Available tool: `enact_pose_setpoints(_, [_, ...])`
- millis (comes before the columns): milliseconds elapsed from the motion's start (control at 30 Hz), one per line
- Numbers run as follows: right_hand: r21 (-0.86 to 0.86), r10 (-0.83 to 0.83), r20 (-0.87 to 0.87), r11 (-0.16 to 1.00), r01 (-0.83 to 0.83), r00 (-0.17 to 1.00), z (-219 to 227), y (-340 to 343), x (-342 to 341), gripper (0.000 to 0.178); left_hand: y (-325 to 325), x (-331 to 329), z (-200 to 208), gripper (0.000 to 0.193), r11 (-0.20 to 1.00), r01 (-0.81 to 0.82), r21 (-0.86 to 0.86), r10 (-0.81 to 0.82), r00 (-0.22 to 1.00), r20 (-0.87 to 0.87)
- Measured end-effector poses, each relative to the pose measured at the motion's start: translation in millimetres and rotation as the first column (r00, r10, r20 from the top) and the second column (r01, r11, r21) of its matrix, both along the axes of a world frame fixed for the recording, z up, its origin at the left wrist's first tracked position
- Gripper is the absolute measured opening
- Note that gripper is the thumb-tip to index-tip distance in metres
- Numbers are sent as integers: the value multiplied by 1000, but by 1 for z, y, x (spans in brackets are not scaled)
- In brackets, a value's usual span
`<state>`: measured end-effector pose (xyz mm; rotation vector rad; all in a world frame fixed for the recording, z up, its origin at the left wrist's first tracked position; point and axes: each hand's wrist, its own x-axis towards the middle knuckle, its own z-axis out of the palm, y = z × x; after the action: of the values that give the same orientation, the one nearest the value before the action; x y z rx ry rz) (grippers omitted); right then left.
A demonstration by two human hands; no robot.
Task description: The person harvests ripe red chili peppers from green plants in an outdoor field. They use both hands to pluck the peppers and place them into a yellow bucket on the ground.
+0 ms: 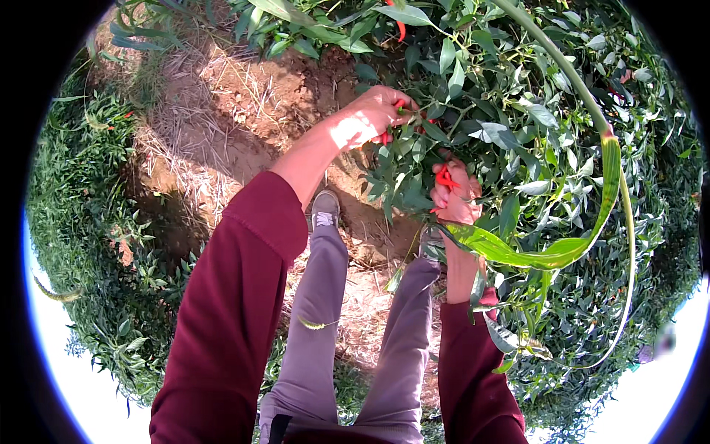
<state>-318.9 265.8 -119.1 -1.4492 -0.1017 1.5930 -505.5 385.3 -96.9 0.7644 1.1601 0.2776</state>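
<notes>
Peppers [446, 177], slim and red, lay bunched in the right hand [462, 198], whose fingers were curled around them low among the leaves. They looked light and smooth, probably firm but easy to bruise or snap, so a loose hold in the palm seemed to suit them. They overlapped at differing slants and shared no clear axis. Up and to the left, the left hand [379, 111] was pinched on another pepper [400, 104] at the plant's edge; its green stem end faced right, toward the foliage, and seemed the best place to grip, though fingers hid where its tip pointed. Near the top, a hanging pepper [401, 29] had its long axis roughly up and down the view. Bushy plants [510, 137] spread around the right hand, a long curved leaf [547, 256] arched beside that forearm, and bare soil [292, 85] and straw [196, 140] lay left of the left hand.
</notes>
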Motion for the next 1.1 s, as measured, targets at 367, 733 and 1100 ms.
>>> enact_pose_setpoints(367, [35, 77, -226, 997, -71, 971, -32, -14, 33, 32, 1, 11, 10, 14, 900, 335, 279, -320, 942, -100])
enact_pose_setpoints(733, [-69, 239, 60, 970, -235, 969, 30, 1, -15, 22, -23, -7, 3, 22, 968, -248, -23, 247, 939, 241])
enact_pose_setpoints(1100, [4, 129, 194, 991, -132, 973, 16, 43, -53, 14, 14, -20, 7, 18, 978, 63, 196, -61, 998, -20])
